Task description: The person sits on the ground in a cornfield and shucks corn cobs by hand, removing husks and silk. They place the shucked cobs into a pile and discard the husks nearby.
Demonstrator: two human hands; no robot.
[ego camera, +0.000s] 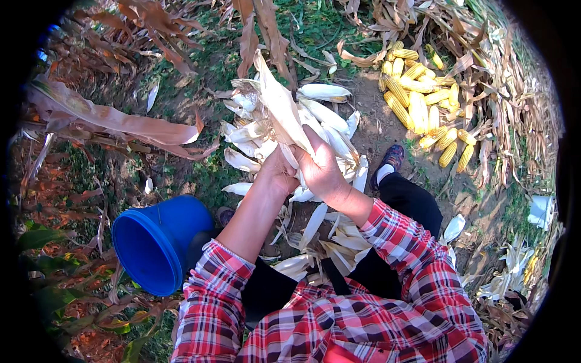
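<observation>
Both my hands meet on one ear of corn in a pale dry husk (pixel 282 103), its tip pointing up and away from me. My left hand (pixel 280 172) grips it low, near the base. From the right, my right hand (pixel 320 165) closes around the husk's lower part. The fingers overlap there and hide the end of the ear. Below and around my hands lies a heap of unshucked ears (pixel 329 115) in whitish husks. Loose husk leaves (pixel 313 226) are strewn between my legs.
Shucked yellow cobs (pixel 417 97) lie piled on bare soil at the upper right. A blue plastic bucket (pixel 147 252) rests tipped on its side at my left. Dry cornstalks (pixel 494 90) line the right, and a long dry leaf (pixel 122 120) juts in from the left.
</observation>
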